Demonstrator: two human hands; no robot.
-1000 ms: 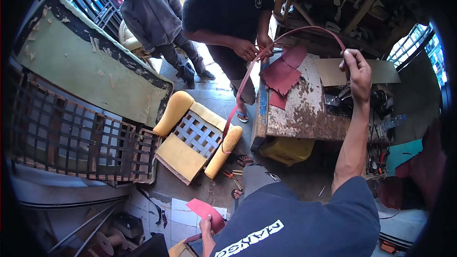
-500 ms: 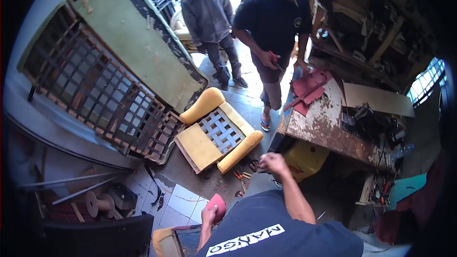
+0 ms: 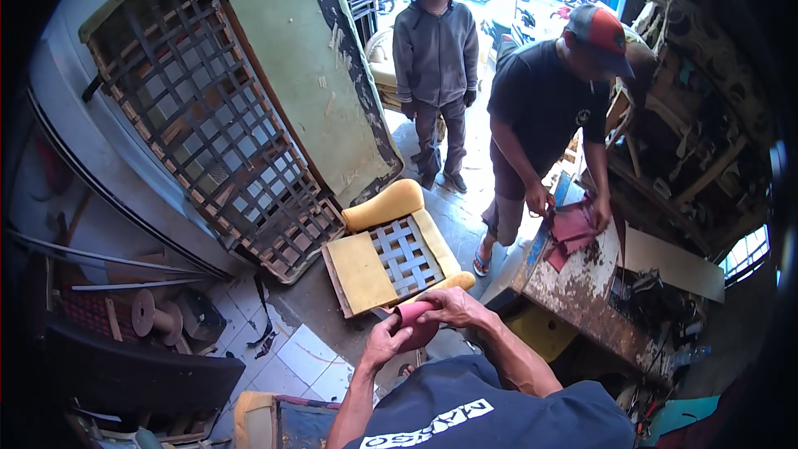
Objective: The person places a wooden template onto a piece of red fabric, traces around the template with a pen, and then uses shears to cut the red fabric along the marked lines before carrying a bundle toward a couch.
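Observation:
A piece of red upholstery material [image 3: 418, 326] is curled between my two hands, in front of my chest. My left hand [image 3: 384, 342] grips its left edge with the thumb on top. On its upper right side, my right hand [image 3: 457, 308] has its fingers closed over the edge. Just beyond my hands stands a yellow armchair frame [image 3: 362, 268] with grey woven webbing [image 3: 407, 251] across part of its seat.
At right, a co-worker [image 3: 549, 108] bends over red material [image 3: 573, 229] on a worn workbench [image 3: 573, 295]. Another person [image 3: 436, 58] stands near the doorway. A large webbed frame [image 3: 199, 125] leans at left; a wooden spool [image 3: 156, 316] lies lower left.
My left hand has brought the red material up and forward. My right hand has come down to grip it too. The co-worker now bends lower over the bench, and my view has shifted.

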